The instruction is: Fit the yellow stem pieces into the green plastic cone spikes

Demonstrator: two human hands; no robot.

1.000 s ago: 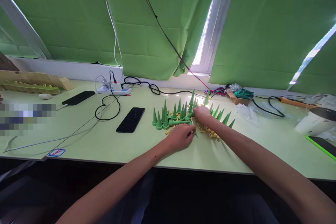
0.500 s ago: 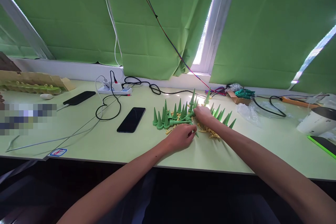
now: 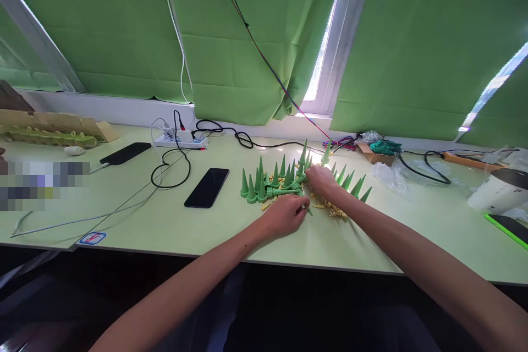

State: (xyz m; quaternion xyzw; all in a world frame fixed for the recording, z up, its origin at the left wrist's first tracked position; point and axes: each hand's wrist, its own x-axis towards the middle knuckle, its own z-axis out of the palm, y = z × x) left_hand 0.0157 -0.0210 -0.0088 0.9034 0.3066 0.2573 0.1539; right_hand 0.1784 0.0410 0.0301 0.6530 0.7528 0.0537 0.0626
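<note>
My left hand (image 3: 287,213) is closed, low over the table, with the pointed tip of a green plastic spike (image 3: 310,210) sticking out past its fingers. My right hand (image 3: 320,179) reaches into the cluster with its fingers bent together; what they hold, if anything, is hidden. Around both hands stand several green cone-shaped spikes (image 3: 251,191), most upright with wide ribbed bases. One longer green spike (image 3: 282,191) lies on its side behind my left hand. Small tan pegs (image 3: 336,211) are scattered under and beside my right forearm.
A black phone (image 3: 207,187) lies left of the spikes, with a power strip (image 3: 181,142) and loops of cable behind it. At right are a plastic bag (image 3: 390,179), a small cardboard box (image 3: 375,155) and a white cup (image 3: 498,192). Another person's blurred items sit far left.
My hands stay almost in place, the left still on the green spike. The view has shifted very slightly.
</note>
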